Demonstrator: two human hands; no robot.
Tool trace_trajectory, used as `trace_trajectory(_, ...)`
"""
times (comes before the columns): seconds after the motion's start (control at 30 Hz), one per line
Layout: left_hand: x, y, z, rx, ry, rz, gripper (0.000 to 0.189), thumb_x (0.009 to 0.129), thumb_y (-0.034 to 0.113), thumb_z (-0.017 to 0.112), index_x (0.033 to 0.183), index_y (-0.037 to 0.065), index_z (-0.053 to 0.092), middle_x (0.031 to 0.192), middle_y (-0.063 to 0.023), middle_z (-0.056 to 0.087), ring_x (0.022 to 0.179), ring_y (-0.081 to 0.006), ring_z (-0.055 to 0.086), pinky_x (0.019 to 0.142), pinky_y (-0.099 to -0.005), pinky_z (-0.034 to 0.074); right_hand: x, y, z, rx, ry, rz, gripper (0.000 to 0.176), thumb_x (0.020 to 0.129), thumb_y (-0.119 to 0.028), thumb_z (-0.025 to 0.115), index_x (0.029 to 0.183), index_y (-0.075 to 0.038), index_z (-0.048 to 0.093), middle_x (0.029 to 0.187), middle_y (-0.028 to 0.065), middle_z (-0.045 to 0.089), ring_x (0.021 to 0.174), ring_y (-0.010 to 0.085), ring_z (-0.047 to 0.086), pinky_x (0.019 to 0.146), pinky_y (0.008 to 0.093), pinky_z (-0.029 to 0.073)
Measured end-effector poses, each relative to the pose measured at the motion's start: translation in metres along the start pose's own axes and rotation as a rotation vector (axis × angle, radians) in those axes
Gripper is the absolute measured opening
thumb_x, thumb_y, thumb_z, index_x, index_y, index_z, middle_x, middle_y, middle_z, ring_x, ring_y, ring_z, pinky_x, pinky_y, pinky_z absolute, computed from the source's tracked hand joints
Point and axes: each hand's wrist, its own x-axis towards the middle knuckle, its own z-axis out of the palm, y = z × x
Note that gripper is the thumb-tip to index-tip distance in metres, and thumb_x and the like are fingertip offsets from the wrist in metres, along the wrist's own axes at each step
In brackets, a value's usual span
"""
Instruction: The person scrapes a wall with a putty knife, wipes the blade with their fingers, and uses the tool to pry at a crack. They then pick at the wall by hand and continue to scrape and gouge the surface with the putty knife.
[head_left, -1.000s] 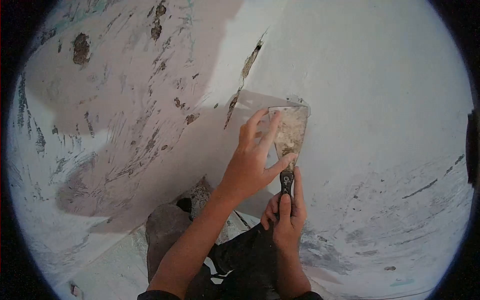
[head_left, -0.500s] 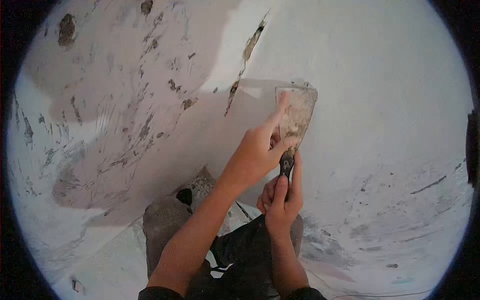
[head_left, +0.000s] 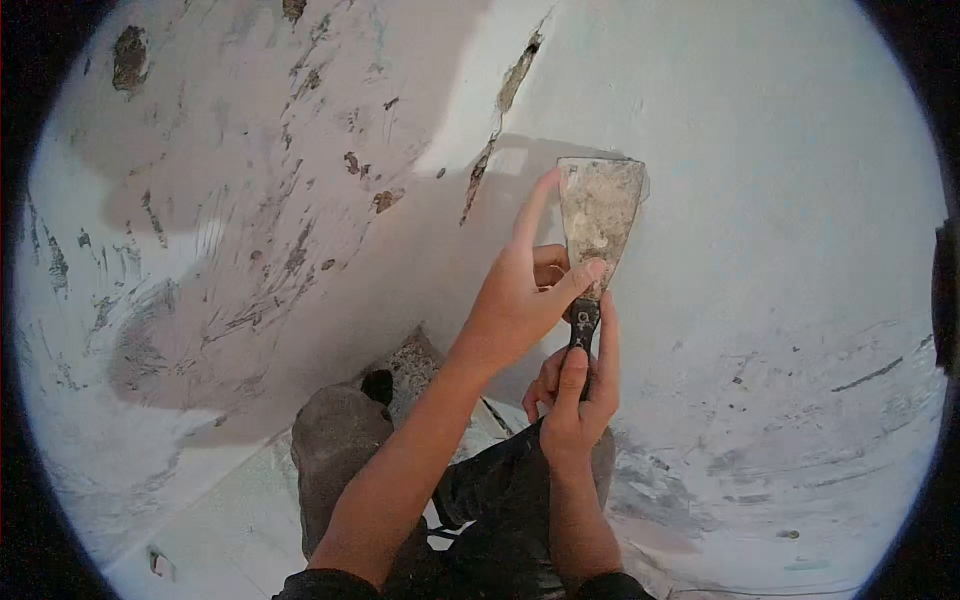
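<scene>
A putty knife (head_left: 603, 215) with a wide, stained metal blade and a black handle points upward in front of a pale wall. My right hand (head_left: 573, 400) wraps round its handle, thumb on top and one finger stretched along the side. On the blade's lower part lies the thumb of my left hand (head_left: 525, 285), with curled fingers at or behind its left edge. The left index finger reaches up to the blade's upper left corner. Left of the blade, a long dark crack (head_left: 500, 115) runs down the wall.
The wall (head_left: 760, 200) has chipped spots and dark scuffs, with a larger hole (head_left: 130, 58) at the upper left. Below are my knees in dark trousers (head_left: 500, 500) and a rough grey lump (head_left: 412, 370). A dark object (head_left: 945, 298) stands at the right edge.
The putty knife and both hands have shifted slightly right and up in view. My left index finger has moved from the blade's face to its upper left corner.
</scene>
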Motion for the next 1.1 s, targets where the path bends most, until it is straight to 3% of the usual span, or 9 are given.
trace_trajectory(0.23, 0.002, -0.004, 0.005, -0.027, 0.055, -0.03, 0.081, 0.085, 0.018, 0.072, 0.148, 0.009, 0.022, 0.099, -0.0232, 0.068, 0.091, -0.021, 0.067, 0.078, -0.0319, 0.053, 0.003, 0.005, -0.003, -0.015, -0.021, 0.006, 0.054, 0.102, -0.023, 0.043, 0.15, -0.005, 0.025, 0.065, -0.0013, 0.048, 0.047, 0.0031, 0.041, 0.04, 0.0209, 0.036)
trace_trajectory(0.43, 0.028, 0.005, 0.017, 0.048, 0.099, 0.253, 0.079, 0.087, 0.017, 0.071, 0.148, 0.005, 0.021, 0.099, -0.0198, 0.068, 0.091, -0.0182, 0.065, 0.079, -0.0294, 0.052, 0.032, -0.014, -0.003, -0.045, 0.045, -0.061, 0.051, 0.102, -0.024, 0.044, 0.148, -0.005, 0.032, 0.067, -0.0022, 0.048, 0.049, 0.0026, 0.041, 0.043, 0.0195, 0.035)
trace_trajectory(0.6, 0.021, -0.005, 0.01, -0.051, 0.127, 0.249, 0.075, 0.087, 0.02, 0.071, 0.146, 0.003, 0.026, 0.103, -0.0163, 0.065, 0.087, -0.0161, 0.064, 0.077, -0.0264, 0.051, 0.022, 0.01, -0.007, -0.076, -0.023, -0.134, 0.052, 0.1, -0.02, 0.047, 0.147, -0.002, 0.033, 0.069, 0.0005, 0.053, 0.052, 0.0056, 0.046, 0.047, 0.0222, 0.039)
trace_trajectory(0.67, 0.016, -0.012, 0.004, -0.184, 0.318, 0.066, 0.067, 0.086, 0.02, 0.071, 0.139, 0.001, 0.035, 0.095, -0.0087, 0.064, 0.08, -0.0114, 0.061, 0.069, -0.0235, 0.049, 0.007, 0.021, -0.013, -0.146, -0.077, -0.1, 0.055, 0.098, -0.018, 0.049, 0.145, 0.003, 0.032, 0.07, 0.0029, 0.056, 0.053, 0.0078, 0.05, 0.048, 0.0248, 0.042)
trace_trajectory(0.8, 0.015, -0.024, -0.026, -0.318, 0.308, -0.063, 0.055, 0.086, 0.021, 0.071, 0.131, 0.003, 0.044, 0.109, -0.0106, 0.062, 0.093, -0.0145, 0.063, 0.076, -0.026, 0.052, -0.006, 0.015, -0.02, 0.036, -0.029, -0.062, 0.056, 0.095, -0.02, 0.053, 0.139, 0.009, 0.036, 0.071, 0.0109, 0.06, 0.056, 0.0144, 0.057, 0.051, 0.029, 0.048)
trace_trajectory(0.9, 0.012, -0.025, -0.033, -0.426, 0.227, -0.169, 0.049, 0.086, 0.022, 0.071, 0.126, 0.004, 0.051, 0.109, -0.008, 0.063, 0.094, -0.0141, 0.062, 0.079, -0.0265, 0.051, -0.001, 0.005, -0.037, 0.204, 0.117, -0.233, 0.062, 0.092, -0.027, 0.06, 0.136, 0.01, 0.037, 0.069, 0.0124, 0.058, 0.053, 0.0168, 0.055, 0.05, 0.0312, 0.048)
trace_trajectory(1.0, -0.006, -0.033, -0.031, -0.24, 0.147, -0.295, 0.049, 0.086, 0.026, 0.072, 0.123, 0.0, 0.054, 0.107, -0.0076, 0.063, 0.091, -0.0165, 0.063, 0.083, -0.0308, 0.05, 0.008, -0.004, -0.056, -0.204, 0.263, -0.634, 0.045, 0.088, -0.035, 0.056, 0.106, 0.007, 0.059, 0.081, 0.0107, 0.047, 0.072, 0.0207, 0.049, 0.062, 0.037, 0.049)
trace_trajectory(1.03, -0.013, -0.037, -0.029, -0.083, 0.026, -0.343, 0.044, 0.085, 0.027, 0.073, 0.117, 0.0, 0.059, 0.103, -0.0069, 0.065, 0.089, -0.0157, 0.062, 0.081, -0.0305, 0.05, 0.012, -0.021, -0.043, -0.034, 0.317, -0.618, 0.04, 0.09, -0.035, 0.05, 0.091, 0.004, 0.06, 0.081, 0.0093, 0.043, 0.077, 0.022, 0.043, 0.067, 0.0379, 0.046)
trace_trajectory(1.1, -0.035, -0.045, -0.027, 0.074, -0.084, -0.384, 0.039, 0.085, 0.028, 0.073, 0.111, 0.0, 0.063, 0.098, -0.0061, 0.066, 0.087, -0.0149, 0.062, 0.079, -0.0303, 0.05, 0.016, -0.04, -0.042, 0.192, 0.209, -0.587, 0.038, 0.094, -0.034, 0.045, 0.097, 0.002, 0.059, 0.074, 0.006, 0.043, 0.068, 0.0185, 0.043, 0.06, 0.035, 0.042)
